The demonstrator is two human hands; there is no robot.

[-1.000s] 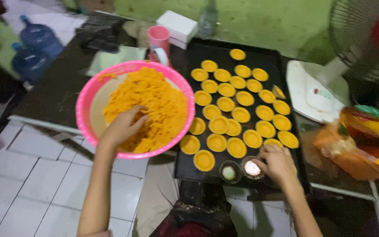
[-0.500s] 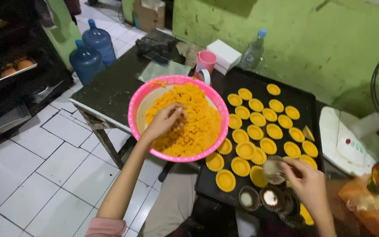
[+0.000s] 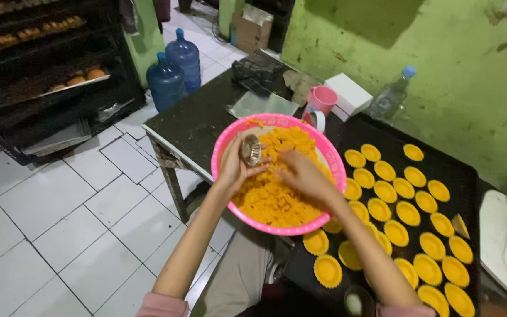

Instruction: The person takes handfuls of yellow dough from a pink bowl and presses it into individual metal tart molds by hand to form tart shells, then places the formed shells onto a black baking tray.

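Small metal tart mould (image 3: 250, 150) in left hand (image 3: 234, 167) grip; right hand (image 3: 301, 174) fingertips buried in dough (image 3: 271, 196), grip unclear

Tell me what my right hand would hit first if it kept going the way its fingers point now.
Your right hand points left across the pink bowl, so it would probably meet the orange dough pieces under its fingertips, then your left hand holding the small metal tart mould. Depth is hard to judge.
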